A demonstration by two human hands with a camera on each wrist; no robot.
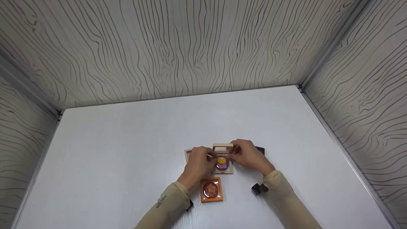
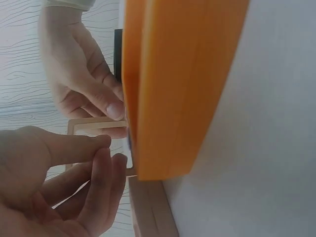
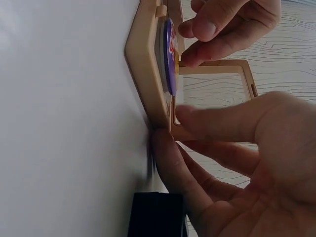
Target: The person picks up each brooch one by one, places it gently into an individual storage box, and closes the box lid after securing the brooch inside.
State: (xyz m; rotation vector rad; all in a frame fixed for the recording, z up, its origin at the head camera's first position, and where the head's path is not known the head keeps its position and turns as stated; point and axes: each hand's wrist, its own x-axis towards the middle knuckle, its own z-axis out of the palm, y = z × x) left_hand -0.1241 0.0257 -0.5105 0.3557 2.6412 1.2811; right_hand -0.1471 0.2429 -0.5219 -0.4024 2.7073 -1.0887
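A light wooden display frame [image 1: 226, 172] lies on the table with its hinged lid [image 1: 223, 145] raised. Inside it sits a purple round badge [image 1: 222, 163] with a yellow figure, tilted slightly up in the right wrist view. My right hand [image 1: 249, 156] grips the frame's right corner, thumb at the inside by the hinge and index finger outside. My left hand [image 1: 198, 163] is at the badge's left edge, fingers loosely bent with nothing seen between them; whether the fingertips touch the badge I cannot tell. Nearer to me lies an orange frame [image 1: 211, 200] with a reddish round badge [image 1: 210, 190].
Another light wooden frame [image 1: 187, 154] is partly hidden behind my left hand. A black object [image 1: 261, 150] shows beyond my right hand. Black wrist gear [image 1: 256, 189] hangs by my right sleeve. Wood-patterned panels [image 1: 178, 47] border the white table [image 1: 127, 143].
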